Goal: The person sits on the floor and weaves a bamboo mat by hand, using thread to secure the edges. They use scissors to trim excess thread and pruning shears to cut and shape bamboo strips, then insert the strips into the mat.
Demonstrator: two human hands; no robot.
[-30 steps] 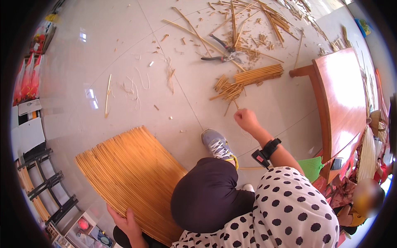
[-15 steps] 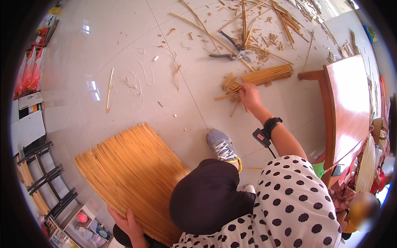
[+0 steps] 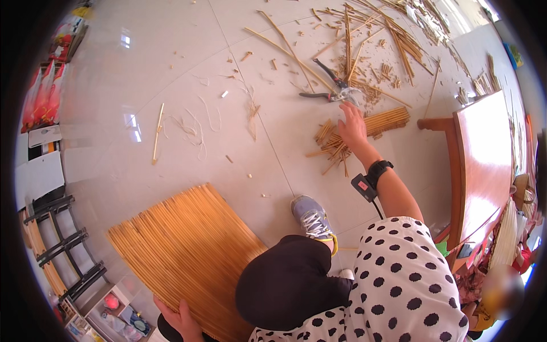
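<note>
A mat of thin yellow-brown stalks (image 3: 188,245) slants across my lap at the lower left, its near end hidden by my dark-clad knee. Gripping its left edge is my left hand (image 3: 181,320), thumb on top and the fingers partly hidden beneath. My right hand (image 3: 354,126) is stretched out over a bundle of cut stalks (image 3: 387,119) on the floor, fingers extended and nothing visible in them. Just beyond its fingertips lie pruning shears (image 3: 331,85) with black and red handles, blades apart. Short loose stalks (image 3: 326,132) are piled left of this hand.
Long stalks (image 3: 401,51) and cut scraps litter the floor at the top. A wooden stool (image 3: 478,165) stands at the right, with a person (image 3: 501,296) beyond it. Racks (image 3: 62,251) and a box of goods (image 3: 117,310) line the left. My shoe (image 3: 312,218) is in the middle.
My right hand has left the short stalks and reached farther up toward the shears, its fingers now extended. Several short stalks lie more spread out. My left hand stays on the mat.
</note>
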